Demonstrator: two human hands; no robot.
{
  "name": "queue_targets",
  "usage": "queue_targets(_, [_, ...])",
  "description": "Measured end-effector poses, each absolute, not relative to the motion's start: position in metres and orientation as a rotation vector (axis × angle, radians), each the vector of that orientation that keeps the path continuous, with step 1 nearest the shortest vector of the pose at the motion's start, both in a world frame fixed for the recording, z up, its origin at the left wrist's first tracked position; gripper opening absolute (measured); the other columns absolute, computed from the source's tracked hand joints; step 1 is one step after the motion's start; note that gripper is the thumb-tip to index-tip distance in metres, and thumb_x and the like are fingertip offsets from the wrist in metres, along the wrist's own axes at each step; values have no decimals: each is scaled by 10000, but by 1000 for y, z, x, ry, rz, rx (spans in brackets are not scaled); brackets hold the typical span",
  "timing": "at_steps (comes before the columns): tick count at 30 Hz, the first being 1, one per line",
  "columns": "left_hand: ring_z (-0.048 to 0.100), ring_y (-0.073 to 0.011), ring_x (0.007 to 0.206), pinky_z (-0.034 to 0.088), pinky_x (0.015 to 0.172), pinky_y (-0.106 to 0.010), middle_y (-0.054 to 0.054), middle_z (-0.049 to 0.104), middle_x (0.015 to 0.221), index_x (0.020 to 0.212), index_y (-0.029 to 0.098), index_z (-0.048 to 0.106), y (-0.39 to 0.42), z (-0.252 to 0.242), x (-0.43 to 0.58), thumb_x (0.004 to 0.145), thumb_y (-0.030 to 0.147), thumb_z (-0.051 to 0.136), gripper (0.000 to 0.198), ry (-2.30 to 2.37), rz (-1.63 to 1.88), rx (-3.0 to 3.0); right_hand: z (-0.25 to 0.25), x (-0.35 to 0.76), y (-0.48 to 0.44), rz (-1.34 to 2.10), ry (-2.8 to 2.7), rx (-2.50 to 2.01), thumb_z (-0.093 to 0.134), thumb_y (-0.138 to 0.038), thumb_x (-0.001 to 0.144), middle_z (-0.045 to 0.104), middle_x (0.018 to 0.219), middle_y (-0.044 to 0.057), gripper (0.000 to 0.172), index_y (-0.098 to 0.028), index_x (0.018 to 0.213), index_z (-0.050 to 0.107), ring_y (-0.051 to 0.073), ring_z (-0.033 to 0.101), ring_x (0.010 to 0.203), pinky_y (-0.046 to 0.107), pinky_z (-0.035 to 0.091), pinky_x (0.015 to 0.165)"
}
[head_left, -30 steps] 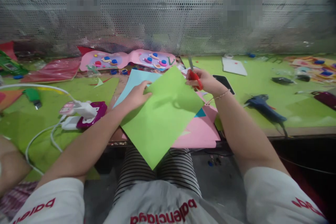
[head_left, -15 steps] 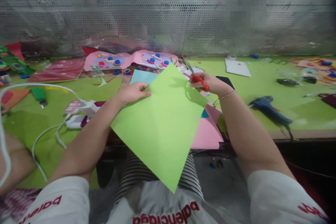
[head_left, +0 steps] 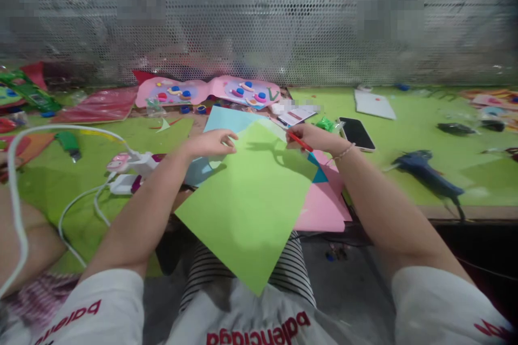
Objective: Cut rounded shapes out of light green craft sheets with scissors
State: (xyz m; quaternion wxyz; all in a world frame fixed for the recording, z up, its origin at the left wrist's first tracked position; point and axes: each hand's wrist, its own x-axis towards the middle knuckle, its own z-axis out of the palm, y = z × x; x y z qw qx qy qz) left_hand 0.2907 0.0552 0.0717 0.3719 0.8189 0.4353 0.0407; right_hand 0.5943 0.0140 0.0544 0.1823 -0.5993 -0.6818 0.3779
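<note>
A large light green sheet (head_left: 251, 199) lies turned like a diamond at the table's front edge, its near corner hanging over the lap. My left hand (head_left: 214, 143) is at its upper left side, thumb and fingers apart in a curve, with nothing seen between them. At the upper right of the sheet, my right hand (head_left: 309, 137) holds the red-handled scissors (head_left: 300, 141); their blades are hard to make out. A shadow of hand and scissors falls on the sheet. Light blue sheets (head_left: 226, 118) and pink sheets (head_left: 324, 207) lie beneath and beside it.
Right of the sheets are a phone (head_left: 357, 134) and a blue glue gun (head_left: 427, 172). White cables and chargers (head_left: 125, 184) lie at left, near another person's arm (head_left: 32, 237). Pink decorated pieces (head_left: 246, 91) lie along the mesh panel (head_left: 251, 21).
My left hand has let go of the green sheet, and its fingers have parted. The sheet has dropped lower and flatter. My right hand has moved slightly down and left, turning the scissors.
</note>
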Motion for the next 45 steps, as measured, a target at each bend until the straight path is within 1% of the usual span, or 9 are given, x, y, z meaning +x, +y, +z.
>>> queue_targets(3, [624, -253, 1013, 478, 810, -307, -150, 637, 1174, 1255, 129, 537, 53, 59, 302, 725, 398, 635, 602, 1180, 256, 2108, 53, 587, 12, 1110, -1992, -1609, 737, -333, 667, 548, 683, 1, 292, -182, 769, 509, 114, 518, 564, 239, 442, 508])
queue_targets(6, [620, -232, 904, 466, 746, -293, -93, 677, 977, 1041, 136, 631, 51, 43, 314, 756, 336, 587, 351, 1131, 403, 2101, 51, 583, 12, 1057, -2136, -1582, 692, -389, 701, 558, 703, 13, 290, -183, 798, 512, 136, 531, 607, 251, 427, 537])
queue_targets(9, [578, -192, 755, 428, 651, -273, -39, 632, 767, 822, 143, 623, 50, 33, 322, 782, 291, 521, 184, 1069, 459, 2064, 51, 585, 12, 802, -2301, -1619, 632, -472, 735, 569, 726, 29, 323, -178, 815, 525, 151, 511, 640, 269, 389, 577])
queue_targets(12, [501, -156, 650, 369, 590, -260, -3, 542, 671, 717, 163, 562, 48, 32, 324, 786, 281, 510, 146, 1074, 475, 2084, 54, 591, 11, 576, -2352, -1666, 601, -544, 741, 585, 769, 45, 393, -173, 860, 547, 166, 503, 675, 278, 364, 614])
queue_targets(16, [421, -136, 591, 308, 558, -259, 19, 434, 605, 629, 183, 476, 48, 34, 324, 789, 289, 510, 196, 1109, 482, 2131, 60, 597, 8, 452, -2376, -1740, 566, -549, 760, 602, 795, 68, 404, -163, 878, 552, 175, 506, 679, 280, 342, 618])
queue_targets(21, [419, -127, 577, 320, 566, -254, 25, 437, 588, 617, 184, 448, 48, 32, 324, 799, 320, 506, 235, 1079, 541, 2059, 63, 601, 8, 460, -2442, -1758, 567, -556, 760, 614, 825, 92, 425, -152, 890, 564, 185, 510, 693, 286, 342, 627])
queue_targets(26, [509, -140, 624, 394, 617, -265, -2, 564, 676, 697, 165, 541, 49, 31, 324, 795, 329, 518, 193, 1038, 572, 1958, 60, 599, 9, 525, -2483, -1763, 557, -591, 776, 610, 770, 73, 429, -165, 821, 570, 170, 494, 649, 284, 327, 604])
queue_targets(31, [555, -156, 665, 416, 611, -263, -26, 629, 737, 766, 150, 593, 47, 34, 324, 802, 336, 523, 202, 1030, 544, 1903, 60, 596, 8, 568, -2482, -1719, 550, -643, 771, 582, 706, 51, 479, -164, 787, 574, 153, 453, 615, 281, 307, 585])
queue_targets(45, [562, -162, 674, 421, 626, -277, -21, 599, 728, 747, 157, 563, 51, 29, 323, 803, 348, 518, 204, 1021, 540, 1913, 61, 594, 6, 714, -2445, -1682, 536, -715, 748, 438, 605, -5, 545, -180, 665, 470, 118, 351, 568, 277, 275, 546])
